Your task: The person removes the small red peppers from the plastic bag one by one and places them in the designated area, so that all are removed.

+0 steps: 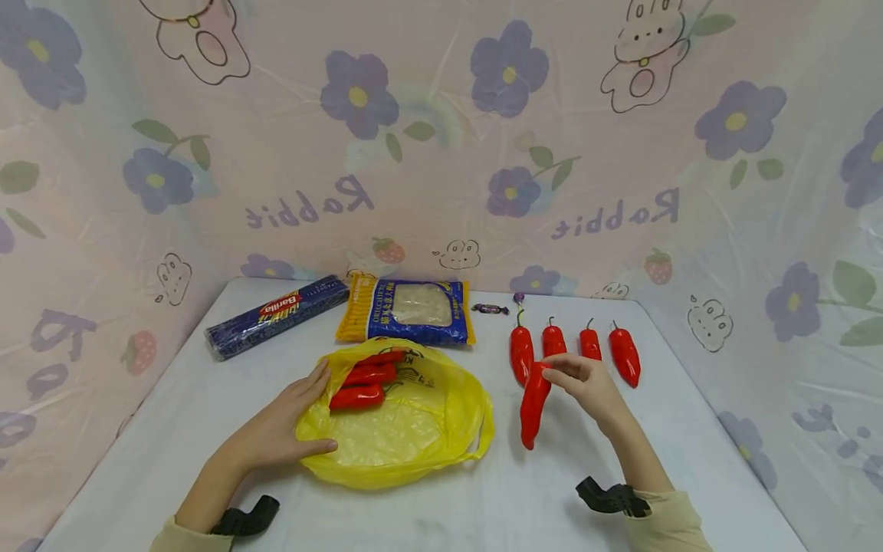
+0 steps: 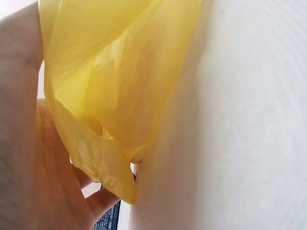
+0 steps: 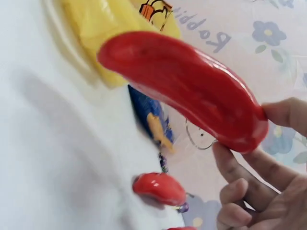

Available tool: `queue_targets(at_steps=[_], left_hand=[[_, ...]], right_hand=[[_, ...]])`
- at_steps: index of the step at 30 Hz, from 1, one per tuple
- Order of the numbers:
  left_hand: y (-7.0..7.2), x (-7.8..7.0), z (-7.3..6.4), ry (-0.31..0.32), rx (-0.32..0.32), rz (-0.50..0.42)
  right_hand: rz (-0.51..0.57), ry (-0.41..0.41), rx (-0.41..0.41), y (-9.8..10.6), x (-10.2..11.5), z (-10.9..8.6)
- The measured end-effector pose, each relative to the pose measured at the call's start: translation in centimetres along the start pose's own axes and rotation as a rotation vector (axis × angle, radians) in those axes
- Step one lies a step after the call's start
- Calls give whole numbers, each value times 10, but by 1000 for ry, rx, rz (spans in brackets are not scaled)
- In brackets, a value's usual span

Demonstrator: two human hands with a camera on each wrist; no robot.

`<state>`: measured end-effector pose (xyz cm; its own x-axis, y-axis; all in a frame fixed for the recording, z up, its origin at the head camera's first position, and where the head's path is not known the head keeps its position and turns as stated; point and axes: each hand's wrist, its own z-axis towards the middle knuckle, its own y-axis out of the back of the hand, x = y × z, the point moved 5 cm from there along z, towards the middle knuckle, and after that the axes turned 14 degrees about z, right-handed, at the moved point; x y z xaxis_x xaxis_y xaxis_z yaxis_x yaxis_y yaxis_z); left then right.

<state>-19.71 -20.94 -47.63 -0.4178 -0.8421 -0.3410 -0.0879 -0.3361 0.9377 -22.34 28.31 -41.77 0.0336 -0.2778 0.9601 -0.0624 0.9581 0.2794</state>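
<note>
A yellow plastic bag (image 1: 386, 468) lies with its mouth spread, several red peppers (image 1: 359, 396) inside at its left. My left hand (image 1: 272, 425) rests against the bag's left rim, fingers extended and thumb across the edge. In the left wrist view, yellow plastic (image 2: 110, 86) covers part of that hand. To the bag's right, my right hand (image 1: 586, 383) pinches a red pepper (image 1: 534, 410) near its upper end, and the pepper hangs tilted above the table. The right wrist view shows this pepper (image 3: 192, 86) between thumb and fingers. Behind it, several more red peppers (image 1: 624, 354) lie in a row.
A dark blue Barilla spaghetti pack (image 1: 276, 318) lies at the back left. Beside it is a blue and yellow orecchiette bag (image 1: 414, 307). Purple wrapped candies (image 1: 490, 309) lie right of that bag. A patterned curtain (image 1: 428, 153) encloses the white table (image 1: 476, 514).
</note>
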Motion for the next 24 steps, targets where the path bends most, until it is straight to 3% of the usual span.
queue_targets(at_steps=[6,10,24], left_hand=[[1,0,-1,0,-2,8],[0,1,-2,3,1,12],[-1,1,-2,4,-2,-1]], right_hand=[[-71,-106,108,-7,-30,-8],[-93,-134,127,-11,-44,-12],[-99,-82,100,-6,-69,-11]])
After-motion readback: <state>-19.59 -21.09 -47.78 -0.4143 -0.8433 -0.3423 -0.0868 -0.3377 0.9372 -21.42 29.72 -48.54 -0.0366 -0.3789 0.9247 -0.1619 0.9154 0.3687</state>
